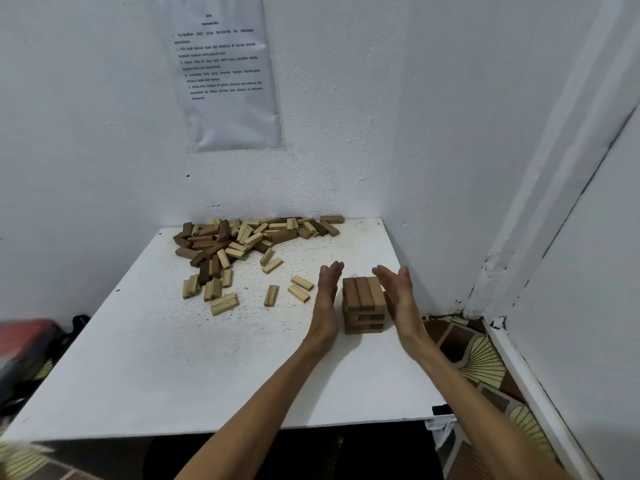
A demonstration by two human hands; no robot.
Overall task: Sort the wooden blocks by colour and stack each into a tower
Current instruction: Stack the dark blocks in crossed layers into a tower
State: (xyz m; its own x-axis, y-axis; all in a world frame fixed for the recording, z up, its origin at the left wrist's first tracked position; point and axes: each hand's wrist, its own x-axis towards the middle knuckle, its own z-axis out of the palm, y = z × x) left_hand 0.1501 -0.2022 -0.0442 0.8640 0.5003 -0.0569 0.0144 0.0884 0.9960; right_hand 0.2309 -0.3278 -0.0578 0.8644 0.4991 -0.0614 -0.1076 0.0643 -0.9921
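- Three mid-brown blocks lie side by side as the top layer of a short tower [364, 303]; the layers below them run crosswise.
- Beneath the tower is a white worktop [173, 358], and the tower stands close to the right-hand wall [450, 168].
- Both hands are flat, fingers straight and together, palms turned in toward the tower, holding nothing.
- Just left of the tower, the left hand [327, 296] stands on edge with a thin strip of worktop showing between them.
- Just right of the tower is the right hand [398, 296], very near its side; I cannot tell whether it touches the wood.
- Left of the tower, past the left hand, a few loose pale blocks [300, 288] lie scattered flat on the worktop.
- Beyond the tower and to its left, a mixed pile [249, 237] of dark brown, mid-brown and pale blocks lies against the back wall.
- High above the tower and to its left, a printed sheet [225, 74] in a clear sleeve hangs on the wall.
- Right of the tower and lower, a patterned mat [478, 358] covers the floor.
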